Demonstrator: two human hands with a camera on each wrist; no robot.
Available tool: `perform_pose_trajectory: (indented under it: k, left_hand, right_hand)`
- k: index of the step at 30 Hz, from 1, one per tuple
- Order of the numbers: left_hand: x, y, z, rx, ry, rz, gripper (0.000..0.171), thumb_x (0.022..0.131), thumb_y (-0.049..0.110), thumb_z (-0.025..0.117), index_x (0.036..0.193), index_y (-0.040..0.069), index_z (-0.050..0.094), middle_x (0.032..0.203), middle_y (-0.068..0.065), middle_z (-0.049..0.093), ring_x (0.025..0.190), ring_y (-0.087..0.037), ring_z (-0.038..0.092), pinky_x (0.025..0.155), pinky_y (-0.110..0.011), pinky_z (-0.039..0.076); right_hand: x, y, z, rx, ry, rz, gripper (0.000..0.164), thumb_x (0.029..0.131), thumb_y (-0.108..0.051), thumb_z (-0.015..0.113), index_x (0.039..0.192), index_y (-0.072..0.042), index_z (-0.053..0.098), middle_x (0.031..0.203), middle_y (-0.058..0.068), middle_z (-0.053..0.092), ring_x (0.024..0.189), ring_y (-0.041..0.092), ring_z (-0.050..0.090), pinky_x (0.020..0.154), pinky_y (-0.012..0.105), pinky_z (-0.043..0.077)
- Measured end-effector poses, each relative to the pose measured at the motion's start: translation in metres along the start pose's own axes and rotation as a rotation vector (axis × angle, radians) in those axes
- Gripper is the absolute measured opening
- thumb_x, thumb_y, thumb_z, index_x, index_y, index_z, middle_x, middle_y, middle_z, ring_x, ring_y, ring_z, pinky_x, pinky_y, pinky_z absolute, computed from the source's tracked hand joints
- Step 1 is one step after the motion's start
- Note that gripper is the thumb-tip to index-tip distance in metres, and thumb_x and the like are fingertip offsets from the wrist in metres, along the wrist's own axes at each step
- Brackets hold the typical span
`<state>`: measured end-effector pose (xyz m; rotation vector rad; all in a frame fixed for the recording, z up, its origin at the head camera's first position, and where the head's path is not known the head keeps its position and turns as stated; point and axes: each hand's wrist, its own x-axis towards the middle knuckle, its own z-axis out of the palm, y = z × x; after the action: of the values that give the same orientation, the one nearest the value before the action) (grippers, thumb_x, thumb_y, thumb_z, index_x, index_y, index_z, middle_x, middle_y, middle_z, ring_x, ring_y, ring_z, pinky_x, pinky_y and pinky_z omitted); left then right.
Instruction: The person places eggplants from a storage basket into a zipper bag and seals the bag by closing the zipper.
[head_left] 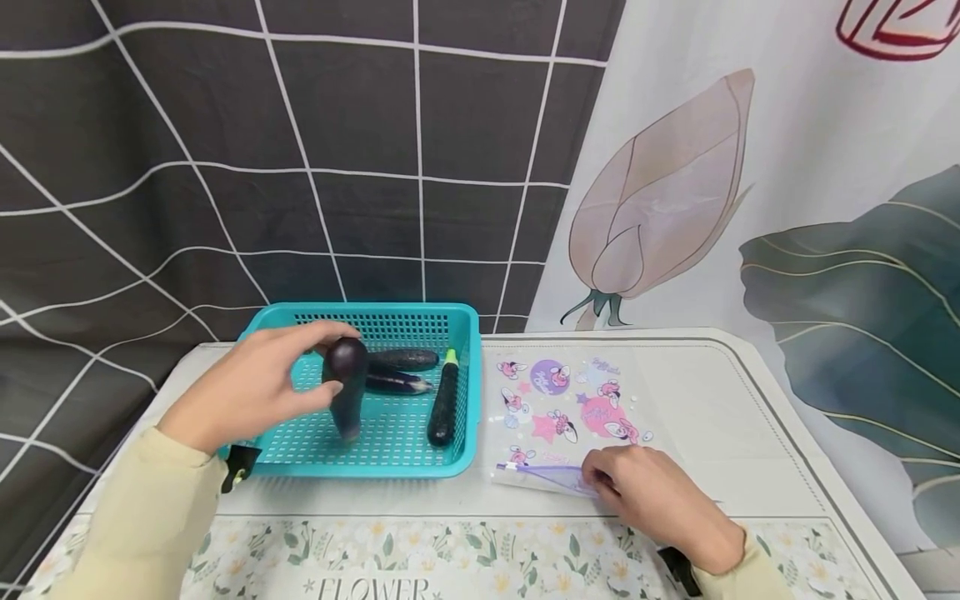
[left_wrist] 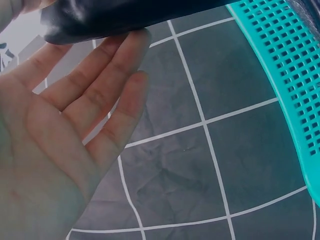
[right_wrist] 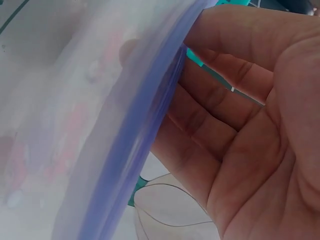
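Even light is brightening the white round-cornered desk (head_left: 727,433); beyond its back edge, the white-gridded dark grey cloth (head_left: 360,108) is looking dim. The left wrist view is showing glare on the dark purple eggplant (left_wrist: 115,17); the right's clear printed plastic bag (right_wrist: 75,125) is blurring.

A dark grey cloth with wavy white grid lines (head_left: 360,108) fills the left and centre background. Beside it on the right, a white cloth (head_left: 690,50) bears a large dusty-pink flower bud (head_left: 660,192), a blue-green leaf shape (head_left: 862,287) with gold veins, and part of a red drawing (head_left: 900,37) at the top. The white counter (head_left: 727,433) has rounded far corners; along its near side runs a floral band (head_left: 465,546) lettered "FLOWER".
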<state>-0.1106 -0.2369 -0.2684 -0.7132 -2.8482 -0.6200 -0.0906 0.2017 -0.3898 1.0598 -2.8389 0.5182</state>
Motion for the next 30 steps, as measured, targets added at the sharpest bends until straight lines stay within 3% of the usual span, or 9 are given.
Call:
perform_pose_trajectory:
  k: [10, 14, 19, 25, 30]
  left_hand:
    - [-0.011, 0.003, 0.006, -0.026, 0.169, 0.083, 0.053, 0.080, 0.012, 0.081, 0.129, 0.021, 0.064, 0.120, 0.008, 0.067, 0.105, -0.013, 0.063, 0.086, -0.044, 0.056]
    - [-0.013, 0.005, 0.011, -0.036, 0.227, 0.114, 0.056, 0.078, 0.010, 0.082, 0.130, 0.021, 0.064, 0.120, 0.007, 0.068, 0.101, -0.011, 0.063, 0.084, -0.032, 0.055]
    - [-0.015, 0.008, 0.018, -0.073, 0.269, 0.127, 0.058, 0.076, 0.009, 0.083, 0.130, 0.021, 0.064, 0.118, 0.009, 0.068, 0.096, -0.009, 0.063, 0.084, -0.018, 0.048]
    - [-0.018, 0.013, 0.026, -0.098, 0.302, 0.130, 0.061, 0.074, 0.008, 0.084, 0.131, 0.017, 0.063, 0.117, 0.007, 0.069, 0.095, -0.011, 0.064, 0.084, -0.018, 0.049]
    - [-0.022, 0.018, 0.032, -0.098, 0.343, 0.141, 0.063, 0.073, 0.007, 0.083, 0.133, 0.014, 0.063, 0.119, 0.001, 0.071, 0.100, -0.017, 0.068, 0.093, -0.013, 0.045]
  right_hand:
    - [0.001, -0.001, -0.002, -0.017, -0.004, 0.020, 0.019, 0.081, -0.009, 0.081, 0.090, -0.019, 0.068, 0.084, -0.014, 0.063, 0.071, 0.003, 0.054, 0.065, 0.030, 0.052]
    - [0.001, -0.003, -0.003, -0.035, -0.017, 0.051, 0.021, 0.079, -0.010, 0.083, 0.093, -0.017, 0.069, 0.088, -0.011, 0.064, 0.073, 0.004, 0.055, 0.066, 0.032, 0.052]
    - [0.001, -0.003, -0.004, -0.055, -0.019, 0.067, 0.027, 0.075, -0.012, 0.086, 0.097, -0.016, 0.069, 0.090, -0.009, 0.065, 0.076, 0.007, 0.060, 0.067, 0.033, 0.054]
    - [0.001, -0.004, -0.004, -0.069, -0.015, 0.086, 0.032, 0.074, -0.013, 0.087, 0.100, -0.015, 0.069, 0.092, -0.008, 0.066, 0.079, 0.009, 0.063, 0.067, 0.034, 0.055]
    - [0.001, -0.005, -0.003, -0.068, 0.008, 0.087, 0.036, 0.072, -0.012, 0.088, 0.102, -0.015, 0.068, 0.094, -0.008, 0.066, 0.082, 0.011, 0.065, 0.068, 0.034, 0.055]
